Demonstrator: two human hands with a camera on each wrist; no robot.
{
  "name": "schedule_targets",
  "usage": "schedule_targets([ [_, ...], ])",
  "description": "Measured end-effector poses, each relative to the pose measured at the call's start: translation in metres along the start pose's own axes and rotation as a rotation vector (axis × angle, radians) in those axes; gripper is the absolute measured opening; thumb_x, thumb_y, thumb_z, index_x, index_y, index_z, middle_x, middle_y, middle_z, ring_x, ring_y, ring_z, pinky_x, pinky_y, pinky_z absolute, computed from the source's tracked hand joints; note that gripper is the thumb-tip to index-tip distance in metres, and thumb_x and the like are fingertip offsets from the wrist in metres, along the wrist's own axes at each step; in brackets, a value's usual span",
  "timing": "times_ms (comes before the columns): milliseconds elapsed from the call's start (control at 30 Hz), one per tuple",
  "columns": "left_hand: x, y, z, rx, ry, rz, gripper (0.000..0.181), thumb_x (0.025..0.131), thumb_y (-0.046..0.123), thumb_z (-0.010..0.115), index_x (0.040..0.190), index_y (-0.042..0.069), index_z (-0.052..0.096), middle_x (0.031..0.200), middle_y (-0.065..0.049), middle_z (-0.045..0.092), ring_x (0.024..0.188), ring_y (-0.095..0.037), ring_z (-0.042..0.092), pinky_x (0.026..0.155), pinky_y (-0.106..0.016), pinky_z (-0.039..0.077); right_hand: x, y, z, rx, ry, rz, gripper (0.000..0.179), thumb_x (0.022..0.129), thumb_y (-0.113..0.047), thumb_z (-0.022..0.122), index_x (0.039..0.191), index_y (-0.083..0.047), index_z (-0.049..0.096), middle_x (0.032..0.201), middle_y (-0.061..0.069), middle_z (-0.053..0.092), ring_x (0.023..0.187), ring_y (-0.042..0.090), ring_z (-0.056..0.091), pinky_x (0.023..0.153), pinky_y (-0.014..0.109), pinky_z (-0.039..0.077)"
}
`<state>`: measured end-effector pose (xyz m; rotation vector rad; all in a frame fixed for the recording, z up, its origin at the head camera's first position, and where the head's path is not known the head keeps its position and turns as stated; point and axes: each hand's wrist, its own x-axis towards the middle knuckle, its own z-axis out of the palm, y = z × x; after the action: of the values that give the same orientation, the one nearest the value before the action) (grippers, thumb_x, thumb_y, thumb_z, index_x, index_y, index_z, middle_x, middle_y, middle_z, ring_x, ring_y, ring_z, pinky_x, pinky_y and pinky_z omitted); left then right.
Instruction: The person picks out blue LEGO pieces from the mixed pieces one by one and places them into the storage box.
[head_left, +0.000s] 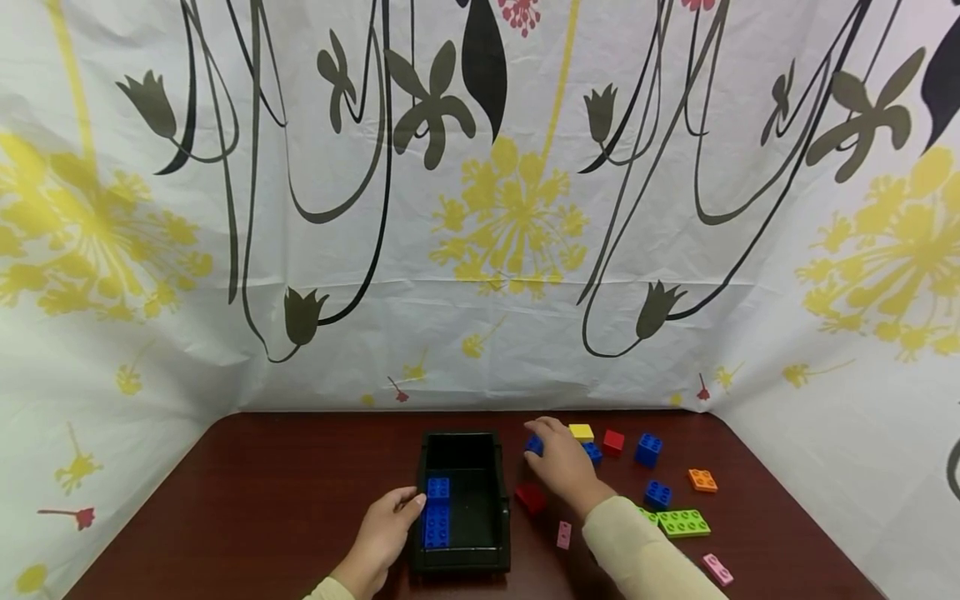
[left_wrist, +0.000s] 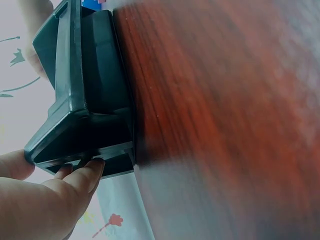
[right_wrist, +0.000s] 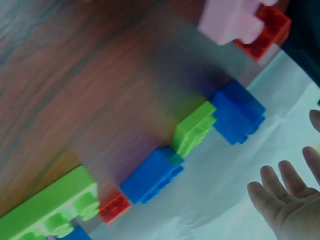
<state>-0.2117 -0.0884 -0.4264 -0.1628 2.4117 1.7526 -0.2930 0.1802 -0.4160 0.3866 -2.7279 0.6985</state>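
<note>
My left hand (head_left: 384, 533) grips the left side of a black plastic bin (head_left: 467, 560), thumb on the rim and fingers against the outer side. In the left wrist view, fingers (left_wrist: 82, 177) curl at the edge of the bin (left_wrist: 102, 65). Blue bricks (head_left: 437, 517) lie along the bin's left inside wall. My right hand (head_left: 564, 467) reaches over the table beside a blue brick (head_left: 533, 444), partly hidden behind the fingers. In the right wrist view the fingers of this hand (right_wrist: 295, 205) are spread and hold nothing. A red brick (head_left: 531, 498) lies between that hand and the bin.
Loose bricks lie on the dark wooden table (head_left: 315, 467) at the right: yellow (head_left: 581, 432), red (head_left: 613, 442), blue (head_left: 648, 449), orange (head_left: 702, 480), light green (head_left: 683, 523) and pink (head_left: 717, 569). Another pink brick (head_left: 564, 535) sits near my right forearm. A patterned cloth (head_left: 480, 358) hangs behind the table.
</note>
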Motion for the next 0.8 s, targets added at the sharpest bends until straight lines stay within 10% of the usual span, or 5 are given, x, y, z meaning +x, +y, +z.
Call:
schedule_targets([
  [800,-0.003,0.002,0.001,0.008,0.02,0.031,0.053,0.1,0.031,0.053,0.136,-0.008,0.047,0.138,-0.031,0.046,0.126,-0.049,0.043,0.093,-0.056,0.047,0.007,0.021,0.009,-0.17,-0.138,-0.03,0.048,0.083,-0.005,0.073,0.129,-0.005,0.06,0.134,0.018,0.053,0.122,0.038,0.052,0.097,0.054,0.047],
])
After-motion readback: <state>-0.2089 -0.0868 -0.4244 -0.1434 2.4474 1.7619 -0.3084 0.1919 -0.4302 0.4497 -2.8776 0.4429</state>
